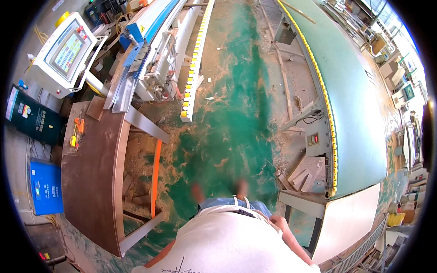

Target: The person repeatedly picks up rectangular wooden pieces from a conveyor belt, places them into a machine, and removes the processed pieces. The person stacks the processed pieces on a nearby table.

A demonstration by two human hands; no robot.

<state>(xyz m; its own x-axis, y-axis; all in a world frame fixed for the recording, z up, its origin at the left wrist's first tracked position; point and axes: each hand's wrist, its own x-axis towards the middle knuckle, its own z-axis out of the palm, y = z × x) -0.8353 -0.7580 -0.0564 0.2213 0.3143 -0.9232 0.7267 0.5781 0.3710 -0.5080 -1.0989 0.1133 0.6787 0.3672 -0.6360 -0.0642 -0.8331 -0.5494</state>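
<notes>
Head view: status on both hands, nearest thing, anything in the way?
Left hand out of sight. Right hand by the hip, no held object visible. Pale-topped table to its right. Dusty green floor ahead, small white scraps on it.

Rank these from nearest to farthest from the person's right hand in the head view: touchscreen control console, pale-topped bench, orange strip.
From the right hand:
1. Pale-topped bench, just to its right.
2. Orange strip, across to the left.
3. Touchscreen control console, upper left.
</notes>
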